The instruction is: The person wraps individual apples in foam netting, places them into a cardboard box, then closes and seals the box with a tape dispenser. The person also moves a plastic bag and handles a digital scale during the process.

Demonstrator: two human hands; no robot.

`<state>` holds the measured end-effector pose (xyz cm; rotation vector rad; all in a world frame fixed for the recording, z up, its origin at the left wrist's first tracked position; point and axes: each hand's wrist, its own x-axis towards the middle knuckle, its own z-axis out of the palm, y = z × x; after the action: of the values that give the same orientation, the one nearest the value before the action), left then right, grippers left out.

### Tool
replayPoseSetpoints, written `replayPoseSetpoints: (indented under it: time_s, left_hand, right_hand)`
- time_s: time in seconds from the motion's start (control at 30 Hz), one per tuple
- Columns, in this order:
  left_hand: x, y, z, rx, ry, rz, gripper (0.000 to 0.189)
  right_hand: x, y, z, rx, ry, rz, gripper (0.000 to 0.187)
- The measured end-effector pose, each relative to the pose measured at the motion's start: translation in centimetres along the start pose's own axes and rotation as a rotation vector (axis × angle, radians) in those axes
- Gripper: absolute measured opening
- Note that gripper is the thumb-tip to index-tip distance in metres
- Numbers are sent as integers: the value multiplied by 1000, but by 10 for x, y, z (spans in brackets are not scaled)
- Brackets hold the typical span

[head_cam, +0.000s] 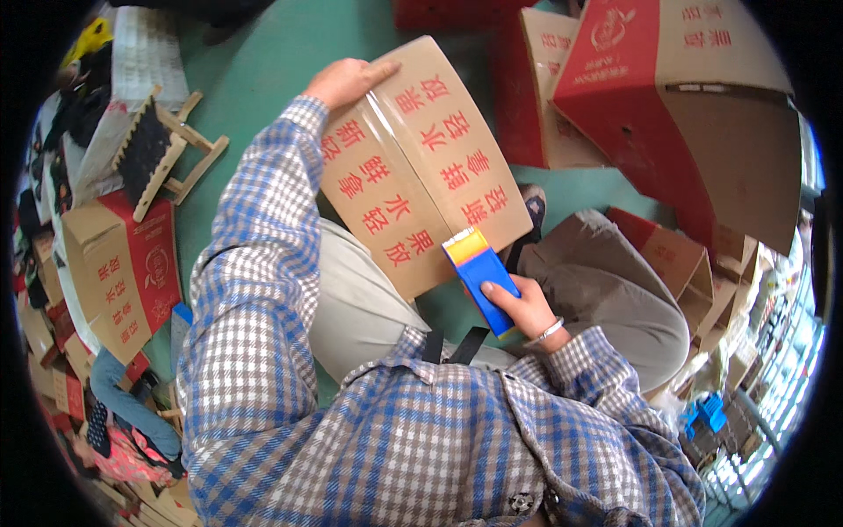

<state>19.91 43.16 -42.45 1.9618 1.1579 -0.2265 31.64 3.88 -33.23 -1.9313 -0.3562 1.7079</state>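
Observation:
A closed cardboard carton (421, 158) is tilted in front of me, above and between my bent legs. Red printed characters cover the face turned up to me. A shiny strip of clear tape (385, 118) lies over the far part of its middle seam. My left hand (346, 80) grips the carton's far left edge, one finger stretched flat over the face. In my right hand (523, 306) is a blue and yellow tape dispenser (484, 280), my thumb lying across its blue side. Its jagged white front end meets the seam near the carton's close edge.
Large red and brown cartons (665, 105) stand at the upper right, with smaller ones (675, 257) below. Left of me are a wooden folding stool (168, 148) and another carton (122, 270). Someone's leg in blue trousers (115, 395) shows at lower left. The floor (263, 39) is green.

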Motion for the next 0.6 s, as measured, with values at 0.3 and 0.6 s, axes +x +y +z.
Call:
replayPoseSetpoints:
  time_s: [0.3, 0.6]
  left_hand:
    - [12, -12, 4, 23, 6, 52, 75]
    - [14, -17, 5, -80, -22, 38, 72]
  right_hand:
    - [-58, 80, -10, 10, 134, 267, 44]
    - [-29, 116, -13, -107, 119, 407, 48]
